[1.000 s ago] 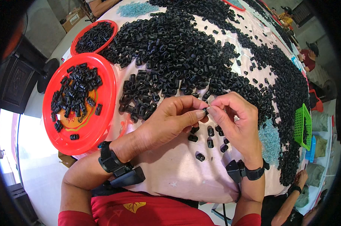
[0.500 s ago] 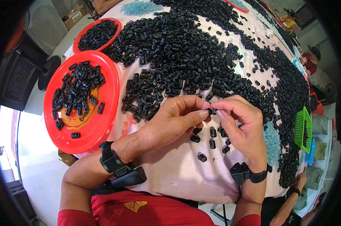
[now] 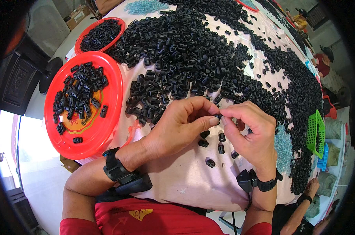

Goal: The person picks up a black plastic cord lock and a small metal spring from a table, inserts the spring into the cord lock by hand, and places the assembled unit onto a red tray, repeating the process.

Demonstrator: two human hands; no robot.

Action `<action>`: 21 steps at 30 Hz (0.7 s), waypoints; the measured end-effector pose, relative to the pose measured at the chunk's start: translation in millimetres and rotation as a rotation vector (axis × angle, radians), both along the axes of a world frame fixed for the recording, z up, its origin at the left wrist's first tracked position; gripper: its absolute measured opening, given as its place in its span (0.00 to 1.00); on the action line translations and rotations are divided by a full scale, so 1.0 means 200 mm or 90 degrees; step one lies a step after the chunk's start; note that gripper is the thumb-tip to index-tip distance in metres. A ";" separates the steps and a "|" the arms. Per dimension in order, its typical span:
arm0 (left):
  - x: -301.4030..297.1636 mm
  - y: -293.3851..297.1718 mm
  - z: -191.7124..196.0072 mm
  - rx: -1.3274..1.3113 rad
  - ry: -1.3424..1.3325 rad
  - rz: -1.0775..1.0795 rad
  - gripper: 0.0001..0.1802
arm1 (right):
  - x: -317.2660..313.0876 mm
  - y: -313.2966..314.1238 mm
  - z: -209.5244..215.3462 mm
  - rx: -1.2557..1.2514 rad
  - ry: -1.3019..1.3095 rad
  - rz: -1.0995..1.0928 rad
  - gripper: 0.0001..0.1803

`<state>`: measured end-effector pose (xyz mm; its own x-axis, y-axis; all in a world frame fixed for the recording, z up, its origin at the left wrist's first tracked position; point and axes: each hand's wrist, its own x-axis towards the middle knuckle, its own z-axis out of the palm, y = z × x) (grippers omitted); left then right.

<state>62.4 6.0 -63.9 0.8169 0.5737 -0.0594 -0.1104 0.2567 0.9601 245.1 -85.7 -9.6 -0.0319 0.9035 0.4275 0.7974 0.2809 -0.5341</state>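
Pinched between the thumb and index finger of my left hand (image 3: 181, 121) is a small black plastic cord lock (image 3: 217, 116), mostly covered by the fingers. My right hand (image 3: 254, 131) has its thumb and index finger closed together against the right end of that piece; whether a separate small part is between them is hidden. Several loose black pieces (image 3: 221, 149) lie on the pink cloth below the fingers. Just beyond both hands spreads a large heap of black hollow shells (image 3: 177, 58). To the left, a red plate (image 3: 103, 133) carries a pile of black cord locks (image 3: 81, 88).
A smaller red plate (image 3: 123, 27) behind holds thin black parts (image 3: 101, 36). Small bluish clear pieces lie in a pile (image 3: 283, 150) at right and another pile (image 3: 146, 7) far off. A green basket (image 3: 319, 137) stands right. A co-worker's forearm (image 3: 303, 205) rests at lower right.
My right hand has turned slightly, its thumb drawing up against the index fingertip at the cord lock. My left hand stays nearly in place.
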 end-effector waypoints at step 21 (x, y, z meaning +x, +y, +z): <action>0.03 -0.04 0.05 -0.004 0.066 0.105 0.08 | -0.03 0.00 -0.04 0.023 -0.040 0.009 0.13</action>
<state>69.2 -1.9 -54.5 0.7015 0.6984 -0.1417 -0.0523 0.2488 0.9671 239.9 -84.8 -17.6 -0.0718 0.8869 0.4563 0.8251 0.3098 -0.4725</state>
